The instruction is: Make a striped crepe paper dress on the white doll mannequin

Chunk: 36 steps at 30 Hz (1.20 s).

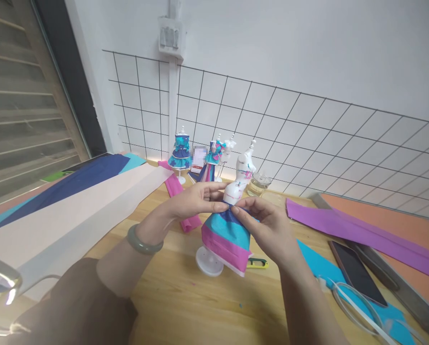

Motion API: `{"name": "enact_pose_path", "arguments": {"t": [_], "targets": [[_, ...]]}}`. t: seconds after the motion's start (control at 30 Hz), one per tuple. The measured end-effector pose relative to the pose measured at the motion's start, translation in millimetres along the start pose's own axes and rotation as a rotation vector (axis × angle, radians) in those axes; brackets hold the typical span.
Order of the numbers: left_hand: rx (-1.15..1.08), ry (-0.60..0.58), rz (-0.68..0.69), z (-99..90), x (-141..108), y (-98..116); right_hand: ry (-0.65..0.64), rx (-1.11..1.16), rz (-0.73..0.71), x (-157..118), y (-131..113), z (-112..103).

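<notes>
A small white dress form [243, 165] leans to the right over the table, its round white base [209, 261] tipped toward me. Around its lower part hangs a paper skirt [232, 235] in dark blue, turquoise and pink bands. My left hand [200, 199] pinches the skirt's gathered top edge at the form's left side. At the right side, thumb and fingers of my right hand [261, 220] are closed on the same edge. The two thumbs almost meet at the front. A yellow and green cutter [257, 263] lies behind the skirt, partly hidden.
Dressed miniature forms [182, 146] stand at the back beside a glass cup [259, 184]. Long paper sheets [92, 211] cover the left side. To the right lie purple paper [361, 235], a phone [358, 273] and a white cable [358, 306]. A wire grid [289, 127] lines the wall.
</notes>
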<state>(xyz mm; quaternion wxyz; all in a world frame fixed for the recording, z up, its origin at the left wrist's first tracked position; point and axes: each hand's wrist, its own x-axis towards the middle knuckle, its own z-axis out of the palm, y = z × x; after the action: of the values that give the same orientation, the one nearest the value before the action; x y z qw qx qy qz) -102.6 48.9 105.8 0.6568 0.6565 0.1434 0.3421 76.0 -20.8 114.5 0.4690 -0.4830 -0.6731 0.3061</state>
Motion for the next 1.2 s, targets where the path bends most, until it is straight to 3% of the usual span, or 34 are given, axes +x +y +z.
{"name": "enact_pose_path", "arguments": {"t": [0.4,0.6,0.67,0.77,0.9,1.0,1.2], "targets": [[0.026,0.010,-0.004,8.0,0,3,0.024,-0.001,-0.022,2,1,0],[0.008,0.094,-0.022,8.7,3,1,0.054,-0.120,-0.069,6,6,2],[-0.045,0.143,-0.040,7.3,4,1,0.110,-0.178,-0.149,5,4,1],[-0.121,0.245,-0.068,4.5,6,1,0.208,-0.359,-0.399,-4,-6,1],[-0.164,0.317,-0.078,1.9,7,2,0.083,-0.691,-0.693,-16,-19,8],[-0.174,0.329,-0.073,1.8,7,2,0.093,-0.852,-0.849,-18,-19,16],[-0.164,0.360,-0.071,-2.4,8,0,0.119,-0.869,-1.059,-14,-8,26]]}}
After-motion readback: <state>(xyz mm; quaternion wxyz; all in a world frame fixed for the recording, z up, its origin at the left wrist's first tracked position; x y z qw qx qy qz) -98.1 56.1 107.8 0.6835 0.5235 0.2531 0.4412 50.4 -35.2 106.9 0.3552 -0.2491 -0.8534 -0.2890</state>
